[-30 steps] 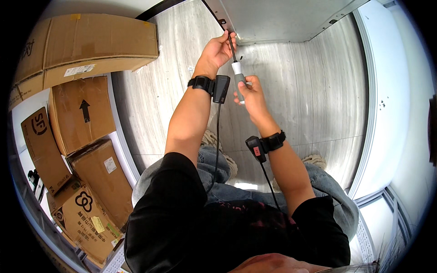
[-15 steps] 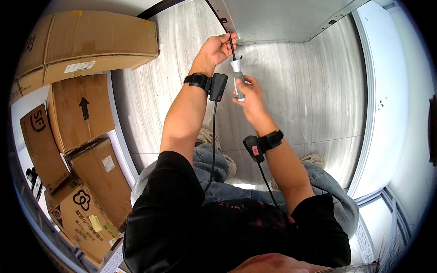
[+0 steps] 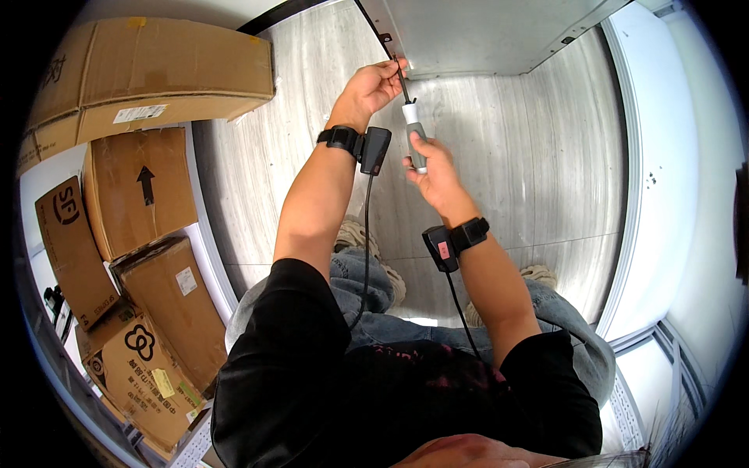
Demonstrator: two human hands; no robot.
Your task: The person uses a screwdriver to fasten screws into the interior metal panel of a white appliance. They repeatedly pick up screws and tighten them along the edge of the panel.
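Observation:
My right hand is wrapped round the grey and white handle of a screwdriver, thumb along its side. The dark shaft runs up and away to the lower left edge of a grey metal panel. At that edge, my left hand has thumb and forefinger pinched together around the shaft's tip. Whatever small thing may be between those fingertips is hidden. A dark slotted tab shows on the panel edge just beyond the fingers.
Cardboard boxes are stacked along the left side, several on a white shelf. A long white ledge runs down the right. Black wrist straps with boxy modules trail cables toward my body. Grey wood-look floor lies below.
The screwdriver handle and my right hand have shifted slightly to the right, so the shaft leans a little more. My left hand stays almost in place at the panel edge.

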